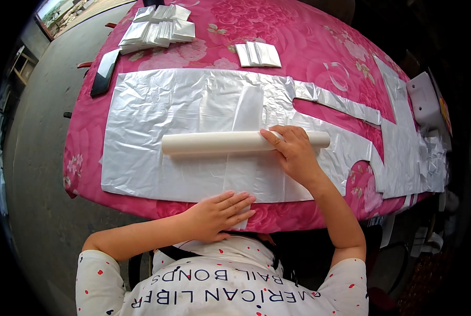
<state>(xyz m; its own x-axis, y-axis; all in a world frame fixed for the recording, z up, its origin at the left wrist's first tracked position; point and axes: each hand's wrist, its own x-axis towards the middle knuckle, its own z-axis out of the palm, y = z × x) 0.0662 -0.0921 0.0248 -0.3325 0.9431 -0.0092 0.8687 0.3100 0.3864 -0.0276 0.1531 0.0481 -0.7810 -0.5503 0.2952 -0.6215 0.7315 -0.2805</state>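
A thin, whitish plastic sheet, shaped like a disposable apron with curved cut-outs at its right, is spread out with creases. Across it lies a smooth white tube, roughly level from left to right. My right hand grips the tube near its right end, fingers over the top. Flat on the sheet's near edge rests my left hand, its fingers stretched out and holding nothing. A narrow pale flap runs across the sheet behind the tube; part of it is hidden by the tube.
The table has a pink floral cloth. At the far left are stacks of folded plastic packets and a dark phone. Several more packets lie at the far middle. A white box stands at the right beside crumpled plastic.
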